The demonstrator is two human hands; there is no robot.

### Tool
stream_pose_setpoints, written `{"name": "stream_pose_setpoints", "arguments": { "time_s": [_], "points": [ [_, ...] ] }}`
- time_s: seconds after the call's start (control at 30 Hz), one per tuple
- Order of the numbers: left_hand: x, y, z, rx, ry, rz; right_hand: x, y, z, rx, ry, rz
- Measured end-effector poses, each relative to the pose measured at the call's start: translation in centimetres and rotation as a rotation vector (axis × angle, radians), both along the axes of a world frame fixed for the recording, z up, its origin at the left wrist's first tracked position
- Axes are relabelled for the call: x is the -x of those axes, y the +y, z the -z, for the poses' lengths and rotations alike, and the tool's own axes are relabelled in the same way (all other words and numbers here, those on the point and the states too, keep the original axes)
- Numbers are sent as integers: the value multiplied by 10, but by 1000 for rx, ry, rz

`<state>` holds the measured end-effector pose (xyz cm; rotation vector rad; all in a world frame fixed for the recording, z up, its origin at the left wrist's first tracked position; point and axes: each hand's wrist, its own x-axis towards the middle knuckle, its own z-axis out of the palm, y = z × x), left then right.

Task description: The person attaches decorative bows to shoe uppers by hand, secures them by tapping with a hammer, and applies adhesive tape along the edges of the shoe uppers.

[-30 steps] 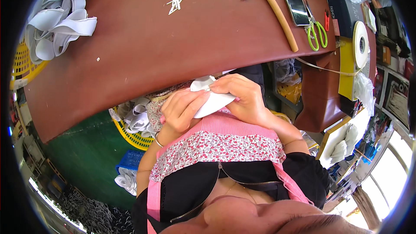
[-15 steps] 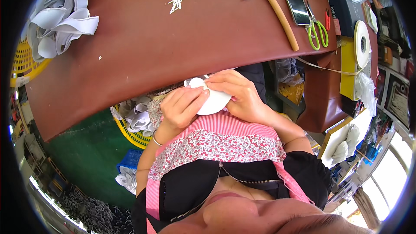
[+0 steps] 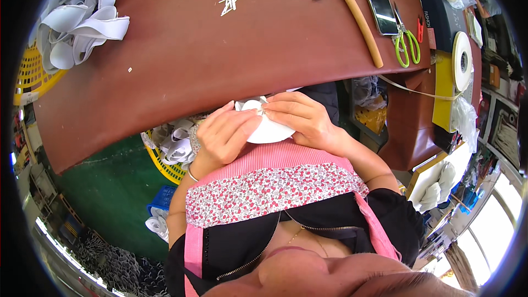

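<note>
Brown-covered tabletop (image 3: 192,60) spans the workroom, green floor (image 3: 104,187) below on the L. Far L, yellow bkt (image 3: 30,82) w/ a heap of pale curved strips (image 3: 82,25) at the table's edge. Under the table: blue bkt (image 3: 161,197) next to a rolled white pc (image 3: 158,224), then a lower yellow bkt (image 3: 160,164) w/ more white strips (image 3: 179,147).

Mid-view, L hand (image 3: 223,135) is clamped on one side of a white sheet pc (image 3: 269,132), thumb & fingers together; R hand (image 3: 301,118) pinches the other side, tips nearly meeting at its upper part. Pc is held btwn both hands, above the apron (image 3: 264,192), just off the table edge. Progress: this pc looks part-worked, its upper part gathered or folded, not yet put down; can't tell if the fold is fixed. Strips in both yellow bkts: done or waiting, unclear, so total left can't be told.

Further R: hammer (image 3: 360,25), phone (image 3: 379,8), green-handled scissors (image 3: 407,49), tape roll (image 3: 462,60), all out of hand.
</note>
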<state>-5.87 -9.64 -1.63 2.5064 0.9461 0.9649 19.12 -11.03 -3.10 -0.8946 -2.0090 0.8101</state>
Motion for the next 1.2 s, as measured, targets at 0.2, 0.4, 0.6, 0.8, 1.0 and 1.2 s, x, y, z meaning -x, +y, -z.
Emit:
{"name": "stream_pose_setpoints", "arguments": {
  "time_s": [0.2,0.4,0.6,0.8,1.0,1.2],
  "points": [
    [-7,-2,5,50,-57,-151,10,-3,14,132,153,178],
    [-13,-5,8,86,-15,-220,12,0,11,278,206,160],
    [-16,-16,13,48,-5,-229,10,1,7,196,145,99],
    [-22,-18,8,78,-12,-201,-1,7,4,81,65,42],
    [-21,-3,3,121,-52,-118,-5,10,-7,174,135,140],
    [-30,1,-2,204,-114,-90,-18,15,-19,255,172,134]
  ]
}}
